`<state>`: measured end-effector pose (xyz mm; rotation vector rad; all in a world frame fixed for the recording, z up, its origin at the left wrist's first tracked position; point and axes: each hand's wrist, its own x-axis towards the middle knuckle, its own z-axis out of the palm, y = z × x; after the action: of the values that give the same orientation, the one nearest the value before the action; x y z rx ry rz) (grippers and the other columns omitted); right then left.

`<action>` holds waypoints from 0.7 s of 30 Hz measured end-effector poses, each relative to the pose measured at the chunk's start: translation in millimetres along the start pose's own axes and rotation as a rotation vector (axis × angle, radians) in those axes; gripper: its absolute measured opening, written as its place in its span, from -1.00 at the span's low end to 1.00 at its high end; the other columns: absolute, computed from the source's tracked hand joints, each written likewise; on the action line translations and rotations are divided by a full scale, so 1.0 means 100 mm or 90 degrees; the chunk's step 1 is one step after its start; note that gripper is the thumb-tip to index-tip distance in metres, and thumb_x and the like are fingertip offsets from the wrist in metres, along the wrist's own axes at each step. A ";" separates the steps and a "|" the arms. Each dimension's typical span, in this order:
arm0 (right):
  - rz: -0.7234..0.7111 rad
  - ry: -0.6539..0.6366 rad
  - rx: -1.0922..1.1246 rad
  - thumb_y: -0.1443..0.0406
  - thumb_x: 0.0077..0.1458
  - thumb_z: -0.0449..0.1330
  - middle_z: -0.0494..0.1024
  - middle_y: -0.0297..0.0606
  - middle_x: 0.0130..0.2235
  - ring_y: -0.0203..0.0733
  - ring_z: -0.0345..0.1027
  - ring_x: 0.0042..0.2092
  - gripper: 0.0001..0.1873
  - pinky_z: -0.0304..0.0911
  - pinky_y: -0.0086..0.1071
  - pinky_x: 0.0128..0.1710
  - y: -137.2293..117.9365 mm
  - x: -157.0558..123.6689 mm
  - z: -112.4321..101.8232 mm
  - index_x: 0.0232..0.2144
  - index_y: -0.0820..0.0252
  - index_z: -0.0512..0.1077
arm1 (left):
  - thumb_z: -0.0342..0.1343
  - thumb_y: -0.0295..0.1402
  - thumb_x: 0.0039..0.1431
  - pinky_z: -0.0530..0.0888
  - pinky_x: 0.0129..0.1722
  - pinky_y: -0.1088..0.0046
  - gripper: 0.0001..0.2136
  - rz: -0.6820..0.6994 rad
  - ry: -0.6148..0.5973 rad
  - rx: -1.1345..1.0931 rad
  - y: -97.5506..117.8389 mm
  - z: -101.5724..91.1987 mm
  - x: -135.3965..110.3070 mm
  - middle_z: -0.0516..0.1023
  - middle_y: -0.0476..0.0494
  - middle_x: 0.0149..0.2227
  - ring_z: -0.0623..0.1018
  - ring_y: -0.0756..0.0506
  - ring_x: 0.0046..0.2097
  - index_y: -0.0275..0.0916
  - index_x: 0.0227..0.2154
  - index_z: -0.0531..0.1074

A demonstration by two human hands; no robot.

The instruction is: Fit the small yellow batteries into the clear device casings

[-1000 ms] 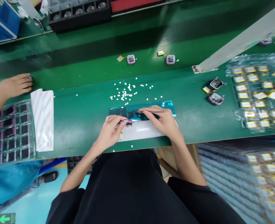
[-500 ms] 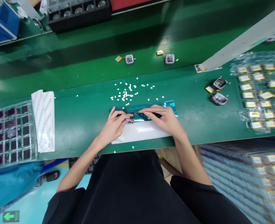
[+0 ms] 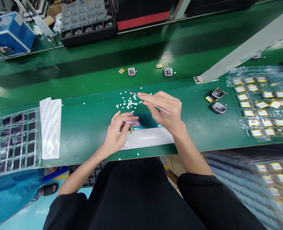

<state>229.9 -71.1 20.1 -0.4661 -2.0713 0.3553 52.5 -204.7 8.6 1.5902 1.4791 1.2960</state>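
Observation:
My left hand (image 3: pixel 117 132) grips a small pink device housing (image 3: pixel 132 122), blurred by motion, with a bit of yellow hanging below it. In my right hand (image 3: pixel 166 110) is a pair of metal tweezers (image 3: pixel 159 108), closed fingers around it. The tweezers' tips point up and left, over the scattered small white pieces (image 3: pixel 129 103) on the green bench; whether they pinch anything is too small to tell. Beneath both hands lie a shiny blue film strip (image 3: pixel 147 121) and a white strip (image 3: pixel 151 137).
At left stand a clear compartment tray (image 3: pixel 18 143) and white printed sheets (image 3: pixel 50 127). Open pink housings (image 3: pixel 218 108) lie to the right, near a plastic tray of yellow-edged batteries (image 3: pixel 256 105). A white post (image 3: pixel 239 48) rises behind. More housings (image 3: pixel 131 71) sit at the back.
My right hand has lifted off the blue film, and the tweezers now reach up to the white pieces. My left hand has raised the pink housing slightly. The whole view has shifted a little.

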 end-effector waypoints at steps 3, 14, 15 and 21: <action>-0.044 0.041 -0.010 0.38 0.33 0.22 0.68 -0.39 0.02 -0.25 0.51 -0.30 -0.62 0.46 -0.27 -0.25 0.04 0.12 0.17 0.12 -0.11 0.51 | 0.03 -0.40 0.39 0.52 0.12 0.20 -0.91 -0.211 0.205 -0.266 -0.08 -0.15 0.27 0.72 -0.12 -0.17 0.69 -0.10 -0.11 -0.16 -0.12 0.42; -0.191 -0.068 -0.084 0.40 0.29 0.26 0.65 -0.36 0.06 -0.25 0.51 -0.28 -0.49 0.41 -0.34 -0.37 -0.09 -0.11 0.35 0.24 -0.03 0.40 | 0.22 -0.38 0.19 0.51 -0.41 0.48 -0.91 -0.438 0.129 -0.525 -0.26 -0.18 0.36 0.62 -0.09 -0.48 0.59 -0.03 -0.44 -0.28 -0.41 0.53; -0.194 -0.080 -0.086 0.39 0.29 0.26 0.65 -0.38 0.05 -0.26 0.52 -0.29 -0.51 0.41 -0.35 -0.37 -0.10 -0.12 0.34 0.22 -0.05 0.42 | 0.26 -0.37 0.17 0.48 -0.44 0.51 -0.90 -0.425 0.146 -0.513 -0.27 -0.18 0.35 0.59 -0.06 -0.49 0.56 0.00 -0.46 -0.27 -0.42 0.54; -0.270 -0.102 -0.099 0.36 0.28 0.30 0.67 -0.36 0.02 -0.31 0.50 -0.34 -0.63 0.39 -0.38 -0.41 -0.07 -0.09 0.29 0.11 0.05 0.50 | 0.41 -0.39 -0.02 0.43 -0.51 0.59 -0.87 -0.424 0.262 -0.489 -0.37 -0.24 0.38 0.55 0.00 -0.50 0.47 0.08 -0.49 -0.29 -0.51 0.58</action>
<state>208.2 -83.8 1.5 -0.0814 -2.2955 -0.0217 12.6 -165.7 -7.4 0.3103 1.3088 1.5399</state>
